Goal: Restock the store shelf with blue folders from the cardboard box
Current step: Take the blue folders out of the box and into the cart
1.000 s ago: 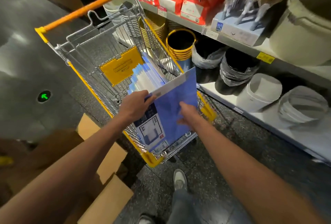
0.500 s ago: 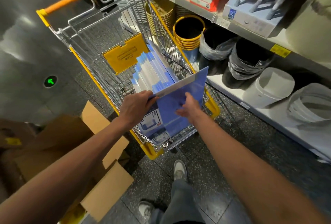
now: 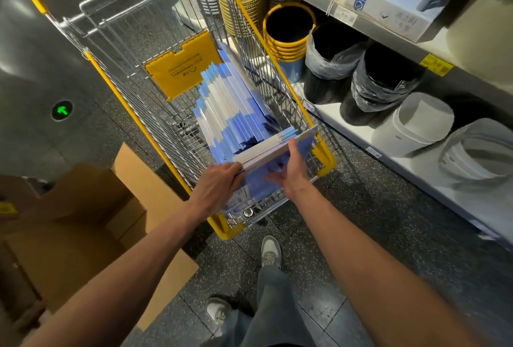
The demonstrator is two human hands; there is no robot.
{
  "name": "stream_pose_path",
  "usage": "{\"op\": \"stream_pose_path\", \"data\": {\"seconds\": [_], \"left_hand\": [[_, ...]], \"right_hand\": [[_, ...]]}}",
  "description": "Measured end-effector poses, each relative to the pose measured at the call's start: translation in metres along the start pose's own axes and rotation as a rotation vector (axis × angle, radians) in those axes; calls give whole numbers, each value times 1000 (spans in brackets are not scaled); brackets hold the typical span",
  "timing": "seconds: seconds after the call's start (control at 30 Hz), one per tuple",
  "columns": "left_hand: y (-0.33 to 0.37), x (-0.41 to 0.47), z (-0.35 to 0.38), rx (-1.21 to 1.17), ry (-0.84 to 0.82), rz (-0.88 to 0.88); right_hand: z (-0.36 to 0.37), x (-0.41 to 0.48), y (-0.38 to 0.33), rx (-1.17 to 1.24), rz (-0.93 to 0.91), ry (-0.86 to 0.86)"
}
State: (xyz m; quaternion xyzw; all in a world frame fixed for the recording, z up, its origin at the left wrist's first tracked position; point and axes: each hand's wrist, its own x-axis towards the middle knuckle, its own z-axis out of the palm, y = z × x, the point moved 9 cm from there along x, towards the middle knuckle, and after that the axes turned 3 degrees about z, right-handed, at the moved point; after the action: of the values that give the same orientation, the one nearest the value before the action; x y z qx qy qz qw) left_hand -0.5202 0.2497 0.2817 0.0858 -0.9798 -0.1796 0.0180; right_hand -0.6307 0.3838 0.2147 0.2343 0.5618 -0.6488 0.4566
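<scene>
Head camera looks down on a yellow-rimmed shopping cart (image 3: 134, 119) in the middle of the frame, where a row of blue folders (image 3: 233, 113) leans on edge inside the basket. At the cart's lower end the left grip (image 3: 219, 184) curls its fingers over the left corner of one blue folder (image 3: 305, 142), while the right grip (image 3: 294, 174) pinches the same folder's top edge, thumb above and fingers on the near face. An open cardboard box (image 3: 83, 221) sits at lower left, and the store shelf (image 3: 449, 191) with bins (image 3: 336, 49) runs down the right side.
</scene>
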Motion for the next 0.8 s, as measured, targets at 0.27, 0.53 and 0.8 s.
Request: {"op": "stream_pose_path", "data": {"seconds": [0.27, 0.53, 0.8], "left_hand": [[-10, -10, 48, 69, -153, 23], [-15, -7, 45, -24, -203, -124], [-39, -27, 29, 65, -114, -270]], "right_hand": [[-20, 16, -6, -228, 24, 219], [-22, 37, 21, -282, 101, 272], [-14, 54, 9, -641, -19, 202]]}}
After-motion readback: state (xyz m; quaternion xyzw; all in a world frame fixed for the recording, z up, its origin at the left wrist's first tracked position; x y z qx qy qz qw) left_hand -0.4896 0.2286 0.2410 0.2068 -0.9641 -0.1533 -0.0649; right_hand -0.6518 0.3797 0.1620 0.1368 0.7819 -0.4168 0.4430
